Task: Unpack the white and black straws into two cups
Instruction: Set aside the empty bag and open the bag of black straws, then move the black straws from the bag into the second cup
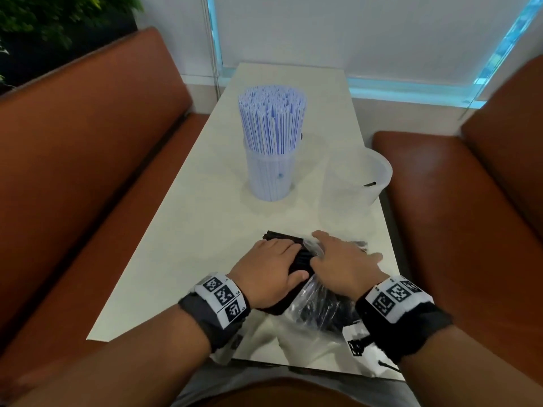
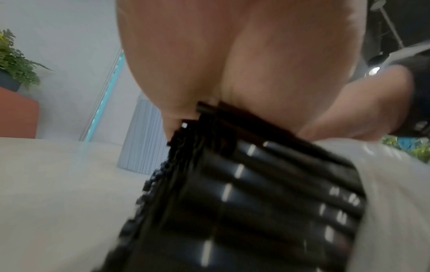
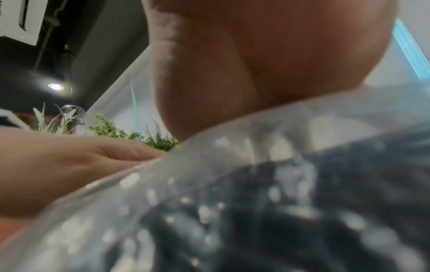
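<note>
White straws fill the far clear plastic cup (image 1: 270, 174); my left hand (image 1: 269, 276) grips the black straw bundle (image 1: 296, 254) on the worktop, my right hand (image 1: 342, 267) pinching its crinkly clear plastic bag (image 1: 311, 306); next, slide the bundle free into the empty translucent cup (image 1: 357, 179).

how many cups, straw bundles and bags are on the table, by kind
cups: 2, one full of white straws, one empty
straw bundles: 2, white straws standing in a cup, black straws under both hands
clear plastic bags: 1, partly around the black straws
total: 5
</note>
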